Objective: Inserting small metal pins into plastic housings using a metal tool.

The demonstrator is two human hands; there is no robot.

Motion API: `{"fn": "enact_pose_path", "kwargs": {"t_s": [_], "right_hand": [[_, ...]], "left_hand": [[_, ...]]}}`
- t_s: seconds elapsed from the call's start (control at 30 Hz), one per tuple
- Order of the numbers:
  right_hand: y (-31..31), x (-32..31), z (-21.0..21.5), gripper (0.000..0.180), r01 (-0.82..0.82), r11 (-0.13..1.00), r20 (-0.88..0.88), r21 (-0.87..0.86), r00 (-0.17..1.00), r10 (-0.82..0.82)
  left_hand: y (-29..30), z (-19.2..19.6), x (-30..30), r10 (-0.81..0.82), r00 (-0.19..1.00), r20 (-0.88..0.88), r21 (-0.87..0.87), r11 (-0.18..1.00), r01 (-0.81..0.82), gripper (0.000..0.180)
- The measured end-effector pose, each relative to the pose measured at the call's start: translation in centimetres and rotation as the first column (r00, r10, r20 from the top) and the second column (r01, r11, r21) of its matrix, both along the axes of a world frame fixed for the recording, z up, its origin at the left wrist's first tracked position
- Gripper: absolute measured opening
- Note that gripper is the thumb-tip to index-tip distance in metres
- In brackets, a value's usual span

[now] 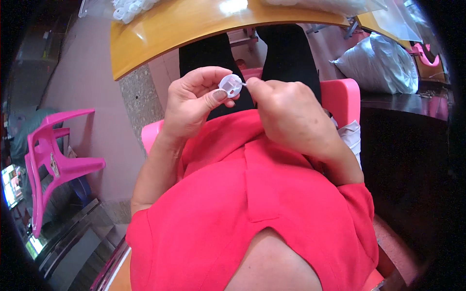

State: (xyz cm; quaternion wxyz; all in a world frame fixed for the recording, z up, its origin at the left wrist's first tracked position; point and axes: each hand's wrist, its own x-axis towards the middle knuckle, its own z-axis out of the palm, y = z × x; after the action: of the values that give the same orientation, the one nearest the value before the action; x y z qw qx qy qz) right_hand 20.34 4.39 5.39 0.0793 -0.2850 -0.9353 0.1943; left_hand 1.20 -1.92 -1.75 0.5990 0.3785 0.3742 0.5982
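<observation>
Between the thumb and fingers of my left hand (194, 99) is a small round translucent plastic piece (231, 83), with a raised part and a small hole on its face. Close on its right, my right hand (291, 104) is closed in a pinch, the thumb and forefinger at the disc's edge. A thin pale tip pokes out from that pinch toward the disc; what it belongs to is hidden by the fingers. Both hands are held above my lap, short of the table edge.
A wooden table (179, 35) curves across the top, with white plastic parts (131, 8) in a clear container at its left. A pink plastic chair (58, 160) lies at the left. A large silvery-white sack (381, 65) stands at the right.
</observation>
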Motion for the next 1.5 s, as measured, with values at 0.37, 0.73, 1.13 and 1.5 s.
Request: {"fn": "enact_pose_path", "kwargs": {"t_s": [0.37, 0.73, 1.13, 1.5], "right_hand": [[-0.7, 0.4, 0.0, 0.02, 0.002, 0.999, -0.014, 0.04, 1.0, -0.001], [-1.1, -0.4, -0.1, 0.021, -0.083, 0.969, 0.142, 0.233, 0.989, 0.05], [-0.2, -0.8, 1.0, 0.014, -0.462, 0.84, 0.335, 0.284, 0.869, 0.365], [1.2, -0.3, 0.3, 0.02, -0.319, 0.934, 0.234, 0.16, 0.932, 0.278]], "left_hand": [[-0.4, 0.1, 0.1, -0.018, 0.997, 0.078, 0.002, 1.0, 0.018, 0.032], [-0.5, 0.1, 0.2, -0.008, 1.0, -0.006, -0.002, 1.0, 0.008, 0.029], [-0.9, 0.3, 0.6, -0.023, 0.985, -0.17, -0.129, 0.992, 0.001, 0.021], [-0.1, -0.2, -0.1, -0.057, 0.996, 0.075, -0.137, 0.988, 0.067, 0.023]]}}
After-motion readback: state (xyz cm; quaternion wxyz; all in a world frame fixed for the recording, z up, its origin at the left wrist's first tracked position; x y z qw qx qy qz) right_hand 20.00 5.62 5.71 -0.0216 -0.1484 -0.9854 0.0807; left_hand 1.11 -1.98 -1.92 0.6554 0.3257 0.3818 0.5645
